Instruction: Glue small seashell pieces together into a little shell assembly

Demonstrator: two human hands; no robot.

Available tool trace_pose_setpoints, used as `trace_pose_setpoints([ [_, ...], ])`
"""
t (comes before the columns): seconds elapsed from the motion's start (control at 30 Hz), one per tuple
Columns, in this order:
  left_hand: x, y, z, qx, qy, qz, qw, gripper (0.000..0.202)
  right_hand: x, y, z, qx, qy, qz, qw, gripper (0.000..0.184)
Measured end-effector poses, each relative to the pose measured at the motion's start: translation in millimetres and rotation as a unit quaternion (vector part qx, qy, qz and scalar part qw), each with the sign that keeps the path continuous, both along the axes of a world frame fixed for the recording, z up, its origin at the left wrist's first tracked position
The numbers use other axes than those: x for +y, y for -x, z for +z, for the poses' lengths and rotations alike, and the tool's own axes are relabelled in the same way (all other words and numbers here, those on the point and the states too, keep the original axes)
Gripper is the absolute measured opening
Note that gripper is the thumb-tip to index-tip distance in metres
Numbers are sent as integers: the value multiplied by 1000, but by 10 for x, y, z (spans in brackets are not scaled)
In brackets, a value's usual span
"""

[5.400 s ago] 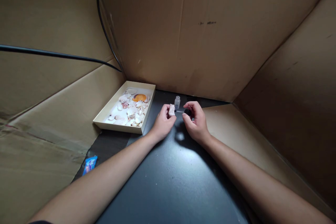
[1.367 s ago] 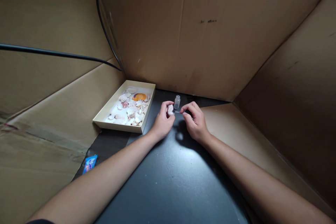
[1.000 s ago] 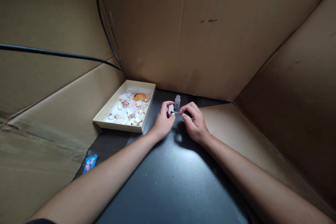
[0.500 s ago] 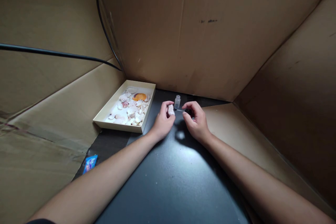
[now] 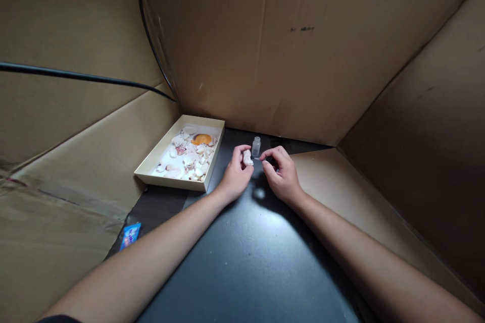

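Note:
My left hand pinches a small pale ribbed shell between thumb and fingers, a little above the dark table. My right hand is closed on a thin brush with a dark cap, and the brush tip touches the shell. A small clear open bottle stands upright just behind both hands.
A cream tray with several shells, one of them orange, lies left of my hands. Cardboard walls enclose the table on all sides. Black cables run along the left wall. A blue wrapper lies at the table's left edge.
The brush tip has shifted slightly back and forth against the shell. Both hands stay in the same spot, and the bottle and tray have not moved.

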State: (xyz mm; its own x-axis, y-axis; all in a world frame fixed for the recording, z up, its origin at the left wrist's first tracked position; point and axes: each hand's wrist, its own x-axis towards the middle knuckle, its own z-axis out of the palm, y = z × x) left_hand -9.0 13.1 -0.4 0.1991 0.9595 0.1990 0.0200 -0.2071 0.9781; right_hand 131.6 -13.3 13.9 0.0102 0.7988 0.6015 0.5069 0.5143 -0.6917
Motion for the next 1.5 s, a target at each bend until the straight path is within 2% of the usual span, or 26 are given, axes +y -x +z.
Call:
trace_pose_setpoints([
  [0.2,0,-4,6,-4,-6,-2,1000,41,0,2,-27,19,-5,21,1000,14],
  [0.33,-2,-6,13,-2,-3,0,1000,41,13,9,-56,62,3,-4,998,25],
  [0.57,0,-3,-1,-6,0,4,1000,39,-1,29,8,18,-20,-11,1000,16],
  [0.9,10,9,-18,0,-13,3,1000,42,5,21,0,24,-16,-22,999,13],
  [1.03,8,5,-9,-2,-17,-1,1000,42,-2,13,9,8,-23,9,1000,12],
  [1.17,5,5,-2,-3,-11,0,1000,42,2,6,10,8,-14,-12,1000,11],
  [1.3,0,7,6,-2,-14,0,1000,41,-2,8,7,-3,-22,10,1000,12],
  [1.5,6,2,-8,-18,7,21,1000,41,8,-5,-6,4,-21,-14,1000,11],
])
